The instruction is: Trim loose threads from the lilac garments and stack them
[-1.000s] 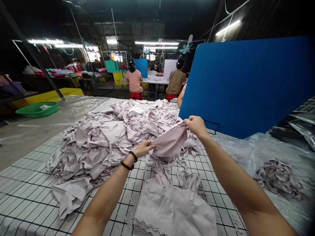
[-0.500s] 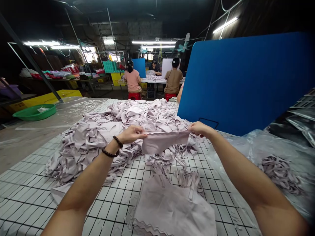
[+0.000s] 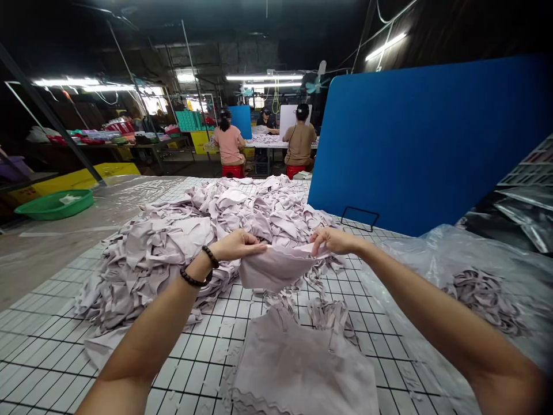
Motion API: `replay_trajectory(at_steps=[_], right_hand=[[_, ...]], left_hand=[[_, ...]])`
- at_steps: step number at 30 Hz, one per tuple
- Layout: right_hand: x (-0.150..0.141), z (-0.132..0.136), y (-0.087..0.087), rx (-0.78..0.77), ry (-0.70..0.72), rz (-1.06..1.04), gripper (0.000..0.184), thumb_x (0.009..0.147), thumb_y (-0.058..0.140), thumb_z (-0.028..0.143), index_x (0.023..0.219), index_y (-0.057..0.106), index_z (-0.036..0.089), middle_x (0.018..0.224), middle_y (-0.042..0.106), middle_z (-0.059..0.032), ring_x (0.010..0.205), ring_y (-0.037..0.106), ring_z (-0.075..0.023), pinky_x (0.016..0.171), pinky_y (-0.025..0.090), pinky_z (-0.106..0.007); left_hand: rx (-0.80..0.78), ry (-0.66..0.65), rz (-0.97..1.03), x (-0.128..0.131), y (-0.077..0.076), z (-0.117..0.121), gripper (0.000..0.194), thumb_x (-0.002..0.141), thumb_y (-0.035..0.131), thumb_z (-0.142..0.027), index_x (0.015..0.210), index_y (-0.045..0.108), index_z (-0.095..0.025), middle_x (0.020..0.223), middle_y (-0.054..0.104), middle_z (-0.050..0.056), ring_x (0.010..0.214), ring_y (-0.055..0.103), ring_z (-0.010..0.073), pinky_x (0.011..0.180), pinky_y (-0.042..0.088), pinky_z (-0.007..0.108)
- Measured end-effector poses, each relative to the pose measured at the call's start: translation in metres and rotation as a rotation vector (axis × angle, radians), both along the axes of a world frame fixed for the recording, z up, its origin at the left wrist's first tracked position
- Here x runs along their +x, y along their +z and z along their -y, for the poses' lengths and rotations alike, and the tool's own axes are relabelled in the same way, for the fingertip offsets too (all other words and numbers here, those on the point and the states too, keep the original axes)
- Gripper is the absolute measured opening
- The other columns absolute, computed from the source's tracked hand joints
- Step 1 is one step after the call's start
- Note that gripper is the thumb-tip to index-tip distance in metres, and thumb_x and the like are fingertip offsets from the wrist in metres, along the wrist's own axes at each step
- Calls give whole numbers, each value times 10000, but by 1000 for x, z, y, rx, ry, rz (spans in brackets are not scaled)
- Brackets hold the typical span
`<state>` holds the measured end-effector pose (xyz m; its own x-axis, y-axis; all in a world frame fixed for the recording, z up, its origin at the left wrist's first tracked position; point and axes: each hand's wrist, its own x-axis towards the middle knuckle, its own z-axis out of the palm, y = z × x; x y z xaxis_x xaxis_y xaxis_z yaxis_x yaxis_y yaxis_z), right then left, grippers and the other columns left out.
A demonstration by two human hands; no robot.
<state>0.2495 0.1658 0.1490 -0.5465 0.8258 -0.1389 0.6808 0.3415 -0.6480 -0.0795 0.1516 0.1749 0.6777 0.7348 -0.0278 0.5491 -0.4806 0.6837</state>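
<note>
A pale lilac garment [image 3: 274, 271] hangs between my two hands above the table. My left hand [image 3: 237, 245], with dark beaded bracelets at the wrist, pinches its upper left edge between thumb and fingers. At the upper right edge, my right hand [image 3: 332, 240] grips the cloth with bent fingers. The fabric sags a little between them. Below lies a neat stack of strappy tops [image 3: 302, 363] with wavy hems, their thin straps pointing away from me. Behind the hands rises a large loose heap of the same lilac garments [image 3: 173, 242].
A tall blue panel [image 3: 415, 144] stands at right on a black wire stand [image 3: 360, 219]. Clear plastic with bundled straps [image 3: 488, 300] lies at right. A green basin [image 3: 54, 204] is at far left. People sit at a farther table. Scraps dot the gridded tabletop [image 3: 194, 369].
My hands have come slightly closer together and lower. The garment, stretched taut before, now sags, and my right-hand fingers have shifted over its edge. The view has turned slightly right.
</note>
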Motion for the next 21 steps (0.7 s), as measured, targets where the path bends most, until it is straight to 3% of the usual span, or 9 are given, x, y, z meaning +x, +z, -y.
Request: replay_trajectory(at_steps=[3, 6, 10, 16, 19, 21], right_hand=[[-3, 7, -9, 114, 43, 163, 334, 503, 457, 6, 600, 720, 188, 832, 655, -35, 835, 498, -182, 684, 380, -234], [-2, 11, -17, 94, 77, 155, 204, 498, 436, 15, 477, 589, 149, 661, 570, -24, 712, 457, -145, 598, 339, -216], [1, 16, -17, 11, 117, 87, 125, 518, 400, 57, 430, 416, 146, 590, 448, 3, 573, 392, -102, 527, 300, -218], [-2, 39, -5, -97, 137, -92, 267, 757, 422, 263, 515, 463, 157, 624, 408, 8, 602, 382, -115, 572, 328, -242], [-6, 51, -6, 8, 126, 45, 324, 710, 604, 468, 613, 567, 161, 767, 471, -8, 700, 432, -135, 603, 349, -239], [-9, 56, -9, 121, 125, 158, 332, 641, 689, 503, 681, 638, 178, 837, 493, -24, 778, 456, -165, 643, 369, -248]], left_hand=[[191, 97, -191, 0, -12, -6, 458, 864, 399, -525, 886, 677, -162, 774, 659, 47, 720, 586, 169, 627, 402, 228], [252, 84, -331, 3, -28, -11, 444, 782, 536, -506, 1082, 650, -200, 959, 686, 75, 861, 610, 204, 726, 420, 246], [193, 107, -300, 9, -46, -15, 253, 689, 635, -448, 718, 715, -210, 652, 663, 37, 660, 584, 169, 612, 382, 227], [151, 320, -161, 14, -59, -27, 392, 724, 555, -507, 508, 585, -182, 426, 439, -20, 444, 397, 110, 442, 245, 223], [98, 383, -118, 17, -61, -32, 405, 699, 576, -489, 447, 517, -178, 390, 361, -35, 404, 337, 99, 415, 210, 230], [71, 423, -93, 20, -60, -34, 381, 685, 592, -450, 433, 505, -178, 382, 350, -36, 402, 336, 101, 414, 210, 234]])
